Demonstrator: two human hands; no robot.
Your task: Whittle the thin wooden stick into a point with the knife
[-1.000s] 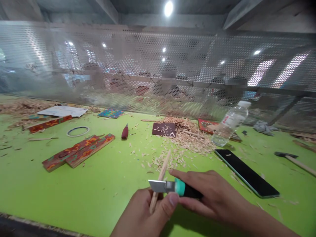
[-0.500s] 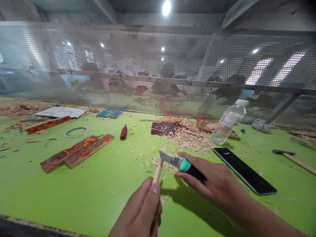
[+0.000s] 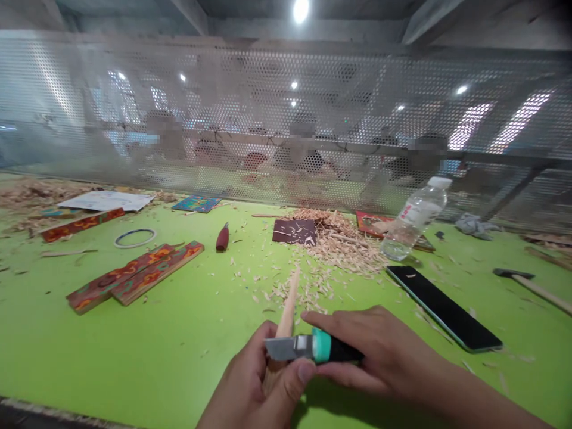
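Note:
My left hand [image 3: 263, 381] is closed around the lower part of a pale wooden stick [image 3: 290, 301], whose narrowed tip points away from me over the table. In my right hand [image 3: 379, 342] is a utility knife [image 3: 328, 347] with a black and teal handle. Its wide steel blade [image 3: 280, 348] lies across the stick near my left thumb, blade tip to the left. The thumb of my left hand is close below the blade; I cannot tell whether it touches. Wood shavings [image 3: 344, 247] are scattered beyond the stick tip.
On the green table [image 3: 156, 363] lie painted wooden strips [image 3: 147, 271], a tape ring [image 3: 134, 238], a red-handled tool [image 3: 222, 237] and brown sandpaper [image 3: 294, 232]. To the right are a phone [image 3: 442, 307], a tilted bottle [image 3: 415, 219] and a hammer [image 3: 536, 286]. A perforated screen [image 3: 250, 113] stands behind.
The knife has come back toward me, from near the stick's tip to beside my left thumb. My left thumb has shifted to the right, and more of the stick shows.

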